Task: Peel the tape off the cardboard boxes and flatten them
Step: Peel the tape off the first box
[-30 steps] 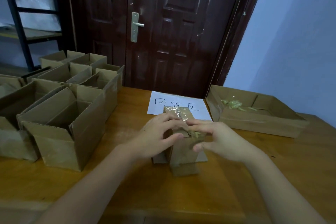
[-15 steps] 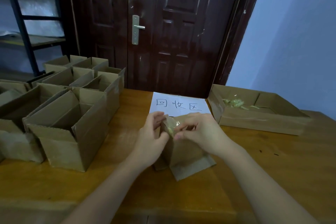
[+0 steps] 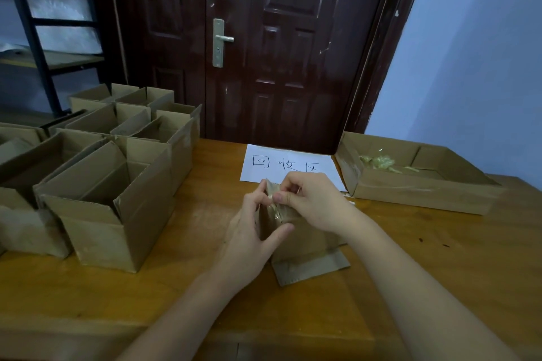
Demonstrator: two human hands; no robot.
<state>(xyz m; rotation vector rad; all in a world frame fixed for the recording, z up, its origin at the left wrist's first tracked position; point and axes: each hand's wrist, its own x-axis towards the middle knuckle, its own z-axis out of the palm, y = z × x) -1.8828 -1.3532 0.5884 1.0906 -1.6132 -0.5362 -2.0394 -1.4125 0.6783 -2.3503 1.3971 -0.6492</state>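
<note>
Pinching tape (image 3: 274, 208), right hand (image 3: 315, 204); left hand (image 3: 252, 233) grips box (image 3: 302, 243).

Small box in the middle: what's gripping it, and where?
The left hand grips the small box by its near left side; the right hand pinches the tape at its top edge.

Both forearms reach forward, left grip (image 3: 258, 228) and right grip (image 3: 311, 202) curled, fingertips meeting.

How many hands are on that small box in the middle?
2. The left hand grips the small box on its left side; the right hand pinches the tape at its top edge.
</note>
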